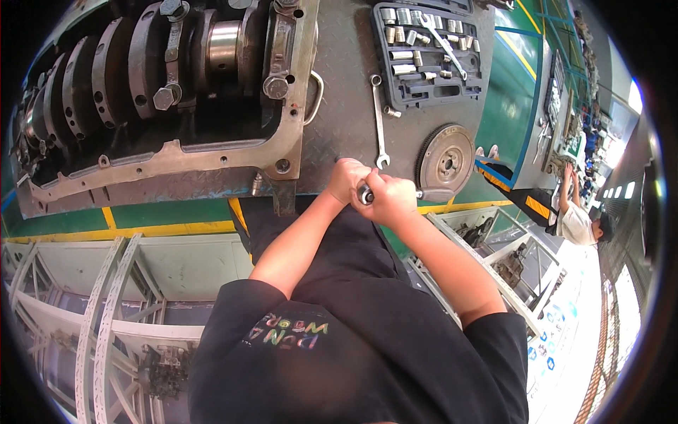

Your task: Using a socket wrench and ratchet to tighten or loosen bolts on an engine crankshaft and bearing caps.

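Observation:
In front of my body, at the table's near edge, both hands are close together. My right hand point(393, 198) is closed round a ratchet wrench point(365, 194); its round metal head shows between the hands and its grey handle sticks out to the right. My left hand point(347, 179) is closed at the head end, its fingertips partly hidden, so any small piece there cannot be seen. Just beyond lies a combination wrench point(378, 124), with a small socket point(392, 112) beside it. A toothed flywheel point(446, 161) lies to the right of it.
A large engine block point(176, 157) with its crankshaft point(120, 67) exposed fills the table's left. At the back right lies a socket set case point(432, 93) with a wrench across it. White racks point(134, 283) stand below. Another person point(578, 219) works at a far-right bench.

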Demonstrator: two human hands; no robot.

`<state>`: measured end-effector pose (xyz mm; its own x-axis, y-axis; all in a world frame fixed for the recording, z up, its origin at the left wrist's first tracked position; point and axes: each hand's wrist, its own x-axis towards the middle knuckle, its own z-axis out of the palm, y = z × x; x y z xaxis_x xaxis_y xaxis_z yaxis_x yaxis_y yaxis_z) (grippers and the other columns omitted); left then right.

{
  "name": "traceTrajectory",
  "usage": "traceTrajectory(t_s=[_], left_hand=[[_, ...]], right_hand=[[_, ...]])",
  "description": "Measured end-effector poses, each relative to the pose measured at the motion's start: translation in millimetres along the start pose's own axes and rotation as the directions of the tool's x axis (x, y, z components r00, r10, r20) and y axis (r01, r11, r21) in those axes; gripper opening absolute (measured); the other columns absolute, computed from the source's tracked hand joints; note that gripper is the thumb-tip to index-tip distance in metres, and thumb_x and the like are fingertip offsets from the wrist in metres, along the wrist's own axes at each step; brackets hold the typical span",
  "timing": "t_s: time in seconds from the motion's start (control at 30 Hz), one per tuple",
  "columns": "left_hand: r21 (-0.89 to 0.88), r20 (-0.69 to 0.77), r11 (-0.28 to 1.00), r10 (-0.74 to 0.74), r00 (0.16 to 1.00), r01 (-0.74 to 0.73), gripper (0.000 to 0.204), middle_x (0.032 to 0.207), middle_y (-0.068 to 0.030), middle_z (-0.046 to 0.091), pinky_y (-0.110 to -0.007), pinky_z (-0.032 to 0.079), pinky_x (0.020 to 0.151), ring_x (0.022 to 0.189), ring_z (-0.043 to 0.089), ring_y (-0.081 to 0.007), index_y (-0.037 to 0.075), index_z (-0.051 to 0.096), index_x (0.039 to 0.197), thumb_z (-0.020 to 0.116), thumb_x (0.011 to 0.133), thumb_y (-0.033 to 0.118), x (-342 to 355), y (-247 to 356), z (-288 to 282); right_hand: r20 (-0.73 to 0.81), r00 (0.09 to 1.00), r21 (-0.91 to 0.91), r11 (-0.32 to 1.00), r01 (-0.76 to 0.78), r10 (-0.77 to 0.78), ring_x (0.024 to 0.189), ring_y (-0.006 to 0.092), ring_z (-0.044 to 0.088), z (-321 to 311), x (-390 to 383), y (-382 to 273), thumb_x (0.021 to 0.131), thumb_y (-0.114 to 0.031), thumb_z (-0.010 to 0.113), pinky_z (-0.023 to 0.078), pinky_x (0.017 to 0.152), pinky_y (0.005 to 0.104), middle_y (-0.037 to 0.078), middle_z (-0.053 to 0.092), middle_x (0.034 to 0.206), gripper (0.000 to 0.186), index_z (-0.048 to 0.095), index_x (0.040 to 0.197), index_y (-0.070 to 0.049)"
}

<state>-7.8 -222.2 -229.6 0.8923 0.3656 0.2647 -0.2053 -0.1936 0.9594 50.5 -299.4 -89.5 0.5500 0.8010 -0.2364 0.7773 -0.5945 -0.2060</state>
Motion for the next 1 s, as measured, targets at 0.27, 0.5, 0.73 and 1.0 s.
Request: traceTrajectory(t_s=[0.27,0.5,0.73,1.0], left_hand=[[0.09,-0.12,0.986,-0.126,0.985,0.137,0.029,0.092,-0.0143,0.063,-0.043,0.048,0.083,0.092,0.06,-0.0359,0.006,0.059,0.092,0.072,0.07,0.02,-2,18,-18],[0.451,-0.039,0.81,-0.401,0.915,0.374,0.051,0.112,-0.0068,0.064,-0.042,0.044,0.093,0.107,0.056,-0.029,0.007,0.064,0.11,0.084,0.066,0.022,-29,11,-57],[0.484,-0.012,0.826,-0.325,0.946,0.29,0.035,0.101,-0.0007,0.068,-0.038,0.044,0.085,0.1,0.059,-0.0222,0.01,0.071,0.099,0.082,0.066,0.015,-26,2,-42],[0.481,-0.008,0.845,-0.265,0.964,0.236,0.034,0.098,0.0029,0.066,-0.038,0.044,0.08,0.094,0.059,-0.0203,0.012,0.072,0.098,0.081,0.065,0.013,-23,3,-41]], right_hand=[[-0.015,0.994,0.044,0.993,-0.111,0.112,0.053,0.033,0.064,0,-4,-3,0.075,-0.037,0.077,0.051,0.048,0.0414,0.012,0.063,0.061,0.035,0.058,0.074,-0.008],[0.013,0.984,0.13,0.976,-0.176,0.176,0.052,0.0325,0.063,-2,-8,-3,0.073,-0.036,0.079,0.05,0.048,0.041,0.01,0.06,0.059,0.039,0.051,0.068,-0.009],[0.033,0.949,0.233,0.921,-0.312,0.313,0.051,0.0335,0.061,-5,-6,-4,0.075,-0.035,0.079,0.049,0.048,0.0403,0.009,0.058,0.053,0.04,0.049,0.068,-0.009],[0.074,0.969,0.187,0.951,-0.246,0.236,0.054,0.0331,0.063,-12,2,-1,0.074,-0.037,0.078,0.049,0.049,0.0417,0.011,0.061,0.058,0.039,0.051,0.07,-0.008]])
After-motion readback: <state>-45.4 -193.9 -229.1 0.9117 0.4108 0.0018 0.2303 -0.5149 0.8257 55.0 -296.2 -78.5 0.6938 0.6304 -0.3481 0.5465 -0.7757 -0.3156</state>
